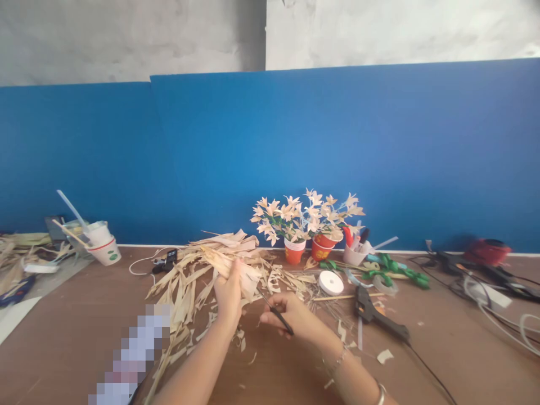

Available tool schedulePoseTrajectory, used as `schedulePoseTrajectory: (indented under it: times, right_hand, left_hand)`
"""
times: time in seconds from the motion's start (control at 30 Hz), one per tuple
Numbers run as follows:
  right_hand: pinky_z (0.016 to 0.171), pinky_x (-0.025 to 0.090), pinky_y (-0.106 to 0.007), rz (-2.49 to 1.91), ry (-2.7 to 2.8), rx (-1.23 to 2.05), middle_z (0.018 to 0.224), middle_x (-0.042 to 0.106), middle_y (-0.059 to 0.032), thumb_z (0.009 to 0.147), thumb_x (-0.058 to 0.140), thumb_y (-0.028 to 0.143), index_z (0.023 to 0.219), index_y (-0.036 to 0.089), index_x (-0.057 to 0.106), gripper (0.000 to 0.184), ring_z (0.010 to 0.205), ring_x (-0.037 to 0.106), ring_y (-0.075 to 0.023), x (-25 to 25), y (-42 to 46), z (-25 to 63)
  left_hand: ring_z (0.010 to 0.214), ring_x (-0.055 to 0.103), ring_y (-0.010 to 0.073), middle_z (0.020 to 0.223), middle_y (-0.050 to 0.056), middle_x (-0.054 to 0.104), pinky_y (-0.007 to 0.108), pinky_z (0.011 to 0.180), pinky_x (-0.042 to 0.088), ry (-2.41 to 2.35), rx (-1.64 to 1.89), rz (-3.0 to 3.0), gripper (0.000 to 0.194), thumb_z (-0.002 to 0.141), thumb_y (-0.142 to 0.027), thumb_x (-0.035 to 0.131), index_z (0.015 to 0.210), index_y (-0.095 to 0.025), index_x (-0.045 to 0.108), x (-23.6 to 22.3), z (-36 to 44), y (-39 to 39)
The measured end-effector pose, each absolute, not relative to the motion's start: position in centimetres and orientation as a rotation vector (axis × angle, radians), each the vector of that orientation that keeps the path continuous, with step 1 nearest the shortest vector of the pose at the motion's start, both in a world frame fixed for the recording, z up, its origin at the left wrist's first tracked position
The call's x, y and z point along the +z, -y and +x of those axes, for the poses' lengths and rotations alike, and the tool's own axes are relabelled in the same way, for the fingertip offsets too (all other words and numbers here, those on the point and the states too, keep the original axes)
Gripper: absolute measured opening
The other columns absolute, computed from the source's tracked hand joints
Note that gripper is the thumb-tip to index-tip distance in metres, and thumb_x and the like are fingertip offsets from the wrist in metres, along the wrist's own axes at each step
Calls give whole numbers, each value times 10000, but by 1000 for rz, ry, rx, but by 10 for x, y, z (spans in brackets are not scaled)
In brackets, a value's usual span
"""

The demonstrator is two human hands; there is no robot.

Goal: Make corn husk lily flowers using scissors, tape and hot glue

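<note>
My left hand (228, 295) is closed on a pale dried husk (248, 278), holding it up over the table with the thumb across it. In my right hand (291, 316) is a pair of scissors (280, 318) with black handles. The blades point up and left to the lower edge of the husk; whether they touch it I cannot tell. Behind and left of my hands lies a heap of dried husks (181, 281), with small cut scraps around it on the brown table (261, 371).
Cups of pale husk flowers (294, 250) stand behind, near a white spool (331, 283). A black glue gun (379, 315) trails its cord at right, before tangled cables (485, 304). At left is a white cup (105, 251) with sticks. A blue panel (270, 152) backs the table.
</note>
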State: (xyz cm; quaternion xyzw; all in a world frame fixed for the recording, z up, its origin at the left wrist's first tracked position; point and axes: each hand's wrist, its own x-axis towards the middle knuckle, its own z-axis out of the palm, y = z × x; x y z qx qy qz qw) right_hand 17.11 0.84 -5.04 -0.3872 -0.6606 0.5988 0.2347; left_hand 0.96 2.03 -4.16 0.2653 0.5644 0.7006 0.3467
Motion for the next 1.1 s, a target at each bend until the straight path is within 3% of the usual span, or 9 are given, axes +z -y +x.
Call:
schedulePoseTrajectory:
  times: [0.17, 0.37, 0.77, 1.1]
  right_hand:
    - [336, 309, -134, -1083, 1959, 1722, 450, 520, 62, 678, 694, 507, 776, 145, 619, 383, 356, 431, -48, -36, -15, 196]
    - [330, 296, -139, -1136, 1977, 1705, 423, 503, 68, 672, 701, 477, 763, 143, 629, 354, 338, 411, -46, -26, -18, 205]
    - [343, 344, -135, -1186, 2001, 1735, 431, 512, 71, 674, 703, 437, 764, 145, 638, 312, 353, 438, -49, -27, -15, 200]
    - [327, 297, -135, -1114, 2010, 1779, 424, 487, 75, 660, 720, 443, 765, 135, 647, 334, 340, 407, -41, -34, -18, 202]
  left_hand:
    - [629, 634, 219, 617, 73, 676, 279, 565, 473, -1576, 1791, 842, 503, 607, -554, 699, 761, -76, 721, -40, -11, -27]
    - [562, 597, 212, 528, 46, 632, 267, 514, 432, -1654, 1640, 1048, 445, 577, -532, 721, 649, -93, 710, -39, -26, -31]
    - [595, 609, 210, 599, 50, 676, 278, 568, 448, -1563, 1436, 1188, 368, 636, -481, 689, 674, -117, 724, -37, -13, -25]
    - [716, 641, 232, 763, 79, 722, 286, 633, 466, -1448, 1383, 1204, 397, 671, -485, 661, 774, -108, 729, -37, -8, -24]
